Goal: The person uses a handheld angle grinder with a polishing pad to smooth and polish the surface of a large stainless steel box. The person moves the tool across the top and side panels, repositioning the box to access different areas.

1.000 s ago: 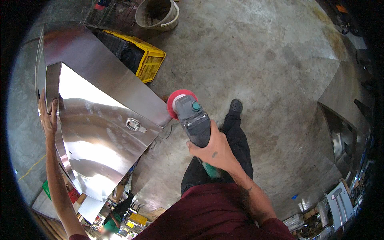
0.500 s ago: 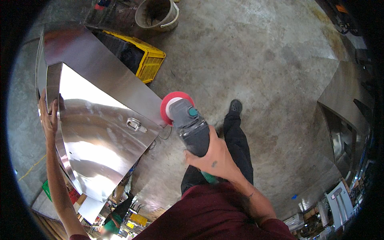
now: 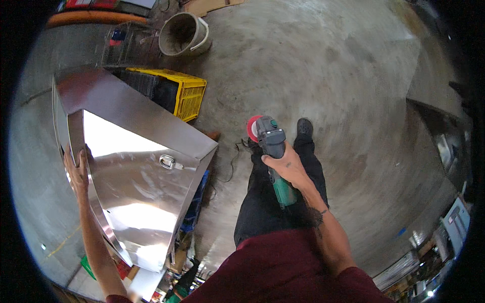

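Note:
My right hand (image 3: pixel 289 166) is closed round the neck of an angle polisher (image 3: pixel 274 144), dark grey at the head and green at the rear of its body. Its round red-and-white pad (image 3: pixel 254 129) points away from me, above my legs, touching nothing that I can see. My left arm stretches out to a large shiny sheet-metal housing (image 3: pixel 146 182) on the left. There my left hand (image 3: pixel 77 174) grips the housing's outer edge, the thumb apart from the fingers. A recessed metal latch with a ring (image 3: pixel 170 162) sits on the housing's broad, smeared face.
Beyond the housing stand a yellow plastic crate (image 3: pixel 191 99) and a dirty bucket (image 3: pixel 183 38). A dark cable (image 3: pixel 234 164) trails over the concrete floor (image 3: pixel 364 126). At the right rim is another angular metal piece (image 3: pixel 429 96). A person in green (image 3: pixel 178 293) shows at the lower edge.
The polisher has moved away from the housing, to the right, and now hangs over my legs. My left hand stays on the housing's edge. The view has shifted, with the housing lower in it.

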`<state>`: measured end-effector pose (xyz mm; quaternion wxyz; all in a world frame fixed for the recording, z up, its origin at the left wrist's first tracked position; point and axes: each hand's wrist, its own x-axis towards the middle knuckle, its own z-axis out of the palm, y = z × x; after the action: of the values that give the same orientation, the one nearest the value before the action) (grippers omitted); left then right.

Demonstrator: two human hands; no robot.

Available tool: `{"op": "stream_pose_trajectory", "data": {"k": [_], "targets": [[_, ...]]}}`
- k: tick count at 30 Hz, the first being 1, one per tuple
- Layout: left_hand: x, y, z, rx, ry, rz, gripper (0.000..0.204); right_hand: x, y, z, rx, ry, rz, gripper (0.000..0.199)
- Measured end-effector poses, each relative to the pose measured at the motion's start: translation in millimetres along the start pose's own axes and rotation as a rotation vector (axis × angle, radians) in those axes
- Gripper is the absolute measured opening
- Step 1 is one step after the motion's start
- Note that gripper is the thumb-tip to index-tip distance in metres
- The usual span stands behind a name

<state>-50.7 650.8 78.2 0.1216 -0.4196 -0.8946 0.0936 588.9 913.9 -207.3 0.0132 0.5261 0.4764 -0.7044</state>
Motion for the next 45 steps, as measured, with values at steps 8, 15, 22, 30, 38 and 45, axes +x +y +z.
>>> {"op": "stream_pose_trajectory", "data": {"k": [8, 15, 22, 30, 38, 45], "targets": [[-11, 141, -25, -0.271, 0.447, 0.257, 0.046, -57, 10, -2, 0.439, 0.111, 0.072, 0.053], [23, 378, -57, -0.570, -0.770, 0.716, 0.037, -85, 28, 7, 0.494, 0.196, 0.113, 0.058], [64, 428, 47, -0.131, -1.577, 0.795, 0.104, -93, 32, -3, 0.545, 0.181, 0.161, 0.064], [57, 458, 108, 0.106, -1.737, 0.717, 0.095, -84, 43, -18, 0.528, 0.187, 0.155, 0.057], [58, 433, 95, 0.133, -1.262, 0.864, 0.060, -83, 57, -11, 0.507, 0.214, 0.097, 0.058], [-3, 469, -85, -0.066, -1.559, 1.061, 0.070, -113, 16, 13, 0.581, 0.228, 0.061, 0.060]]}}
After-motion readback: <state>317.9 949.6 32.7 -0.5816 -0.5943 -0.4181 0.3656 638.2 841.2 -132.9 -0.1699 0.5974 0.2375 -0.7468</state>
